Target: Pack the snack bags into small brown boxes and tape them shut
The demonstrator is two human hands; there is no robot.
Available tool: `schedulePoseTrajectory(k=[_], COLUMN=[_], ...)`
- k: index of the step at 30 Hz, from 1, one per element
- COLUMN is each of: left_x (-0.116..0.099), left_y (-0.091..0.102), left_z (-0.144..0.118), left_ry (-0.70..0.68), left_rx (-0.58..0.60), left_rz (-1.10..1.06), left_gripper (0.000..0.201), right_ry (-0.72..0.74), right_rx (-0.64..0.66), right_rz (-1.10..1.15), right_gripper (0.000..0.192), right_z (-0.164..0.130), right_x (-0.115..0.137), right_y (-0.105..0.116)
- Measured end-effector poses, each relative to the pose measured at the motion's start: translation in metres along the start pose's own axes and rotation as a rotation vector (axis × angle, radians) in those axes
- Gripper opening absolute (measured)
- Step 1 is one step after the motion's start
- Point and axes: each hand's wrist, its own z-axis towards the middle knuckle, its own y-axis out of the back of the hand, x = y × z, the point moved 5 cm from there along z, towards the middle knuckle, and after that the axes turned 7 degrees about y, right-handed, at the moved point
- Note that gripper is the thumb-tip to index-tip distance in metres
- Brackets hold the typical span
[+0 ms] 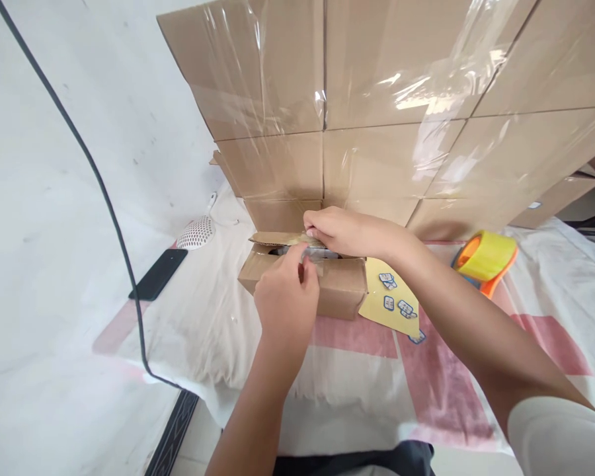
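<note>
A small brown cardboard box point(340, 291) sits in front of me with its top partly open. Its raised flap point(272, 238) carries shiny clear tape. My right hand point(334, 230) is closed at the right part of this flap, fingers curled in and thumb pressed against its edge. Below it, my left hand point(288, 287) reaches over the front of the box, with bent fingers at the opening and the thumb near the index finger. What the left fingertips hold, if anything, is hidden. Something whitish and dark shows inside the gap.
Stacked cartons point(377, 158) wrapped in clear film rise behind the box. Rolls of tape point(490, 258) lie to the right. A yellow sheet with small stickers point(394, 301) is beside the box. A phone point(159, 274), white perforated scoop point(197, 233) and hanging black cable point(99, 178) are left.
</note>
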Motion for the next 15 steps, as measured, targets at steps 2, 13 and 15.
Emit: schedulePoseTrajectory(k=[2,13,15], left_x=[-0.001,0.002,0.003], left_y=[-0.001,0.004,0.005], left_z=[-0.001,-0.023,-0.032], left_ry=[-0.02,-0.083,-0.149], left_rx=[0.001,0.028,-0.001], left_rz=[0.062,0.305,0.336], left_gripper=[0.026,0.033,0.036], right_ry=[0.045,0.039,-0.032], right_rx=[-0.014,-0.027,-0.066], right_rz=[-0.005,-0.141,-0.177], right_gripper=[0.015,0.016,0.011], right_z=[0.0,-0.008,-0.008], right_x=[-0.002,0.008,0.009], right_y=[-0.006,-0.014,-0.01])
